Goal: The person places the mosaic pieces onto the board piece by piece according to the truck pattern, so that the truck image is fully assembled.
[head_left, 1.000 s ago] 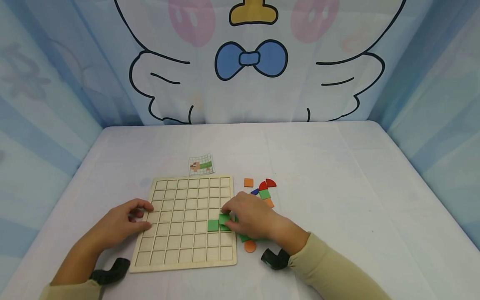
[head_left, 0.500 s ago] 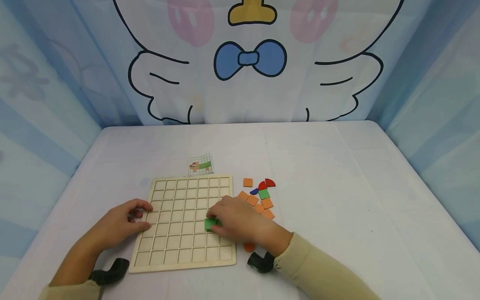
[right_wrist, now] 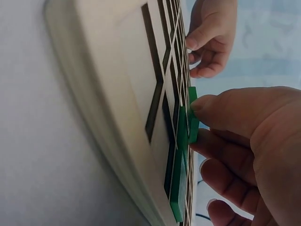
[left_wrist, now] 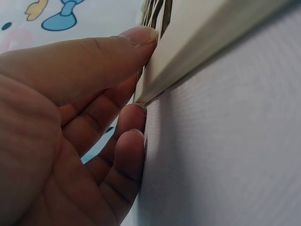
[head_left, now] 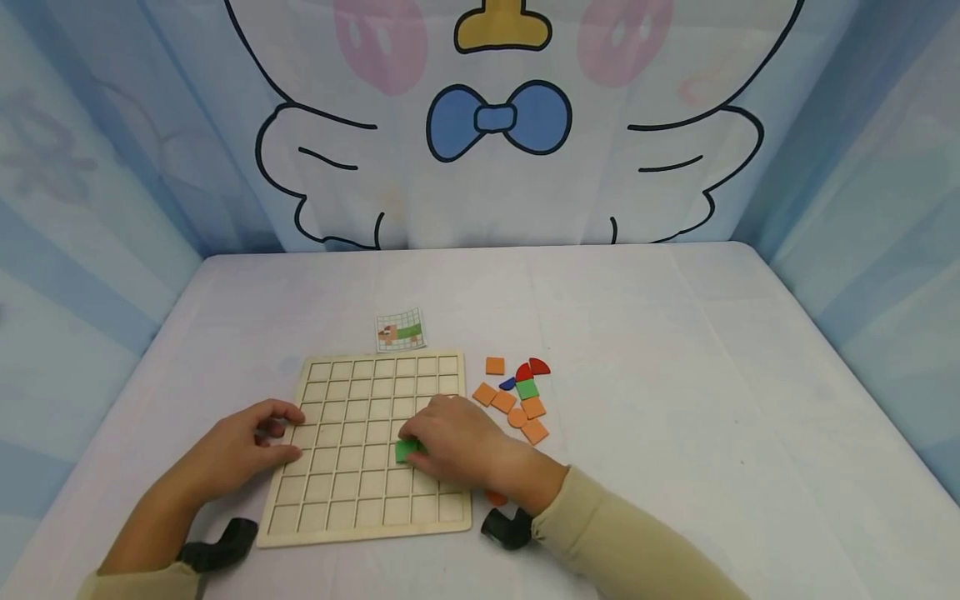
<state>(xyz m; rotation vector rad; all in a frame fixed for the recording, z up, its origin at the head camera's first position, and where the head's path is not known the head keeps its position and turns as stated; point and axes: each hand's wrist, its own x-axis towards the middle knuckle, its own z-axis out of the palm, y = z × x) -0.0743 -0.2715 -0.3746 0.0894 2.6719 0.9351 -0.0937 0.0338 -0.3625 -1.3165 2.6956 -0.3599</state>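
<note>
A pale wooden board (head_left: 367,522) with a grid of square cells lies on the table. My right hand (head_left: 459,442) is over the board and pinches a green square tile (head_left: 405,451) between thumb and fingers. In the right wrist view, that green tile (right_wrist: 193,115) stands a little above the grid. Beneath and beside it, other green tiles (right_wrist: 178,186) sit in cells; my right hand hides them in the head view. My left hand (head_left: 243,446) rests at the board's left edge. The left wrist view has its thumb (left_wrist: 136,40) touching the edge, the other fingers loosely bent.
A small picture card (head_left: 401,331) lies behind the board. To the right are several orange tiles (head_left: 503,402), a loose green tile (head_left: 527,389), red quarter-rounds (head_left: 539,367) and a blue piece (head_left: 507,384). A patterned curtain (head_left: 498,192) stands behind the table.
My right hand has moved left across the board with the green tile, from the right-hand columns toward the middle. Orange pieces it covered now show. My left hand has stayed put.
</note>
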